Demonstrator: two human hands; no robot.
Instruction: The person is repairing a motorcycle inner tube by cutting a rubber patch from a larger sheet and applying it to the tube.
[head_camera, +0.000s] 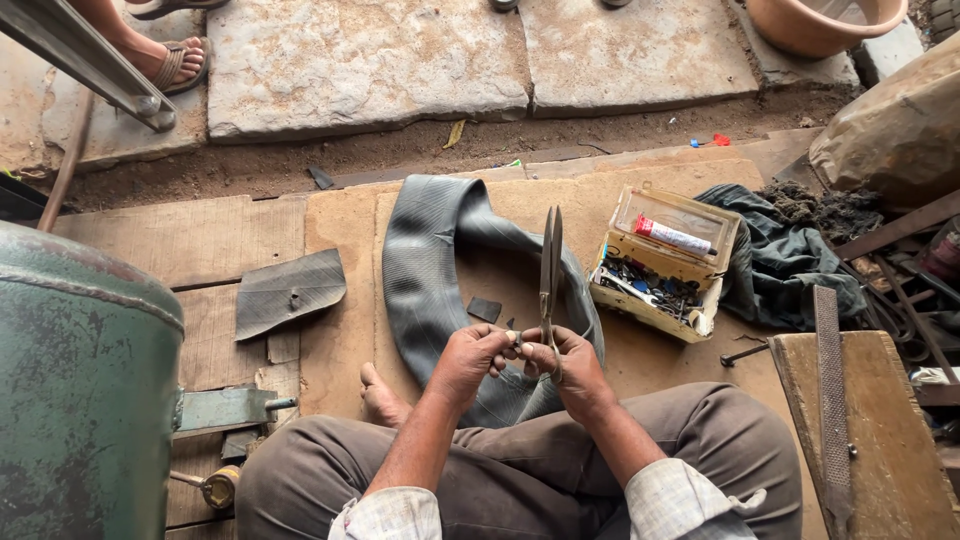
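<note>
Scissors gripped in right hand, blades shut, pointed away, kept upright clear of lap. Small piece pinched by left hand fingertips, touching right hand. Inner tube laid just beyond hands; small box right of it, within reach.

Outdoor daylight. Worn wooden boards underfoot, dirt strip beyond, then cracked stone slabs; green metal tank at left.

Long metal scissors stand upright, blades shut, beside a small, perhaps rubber, piece.
</note>
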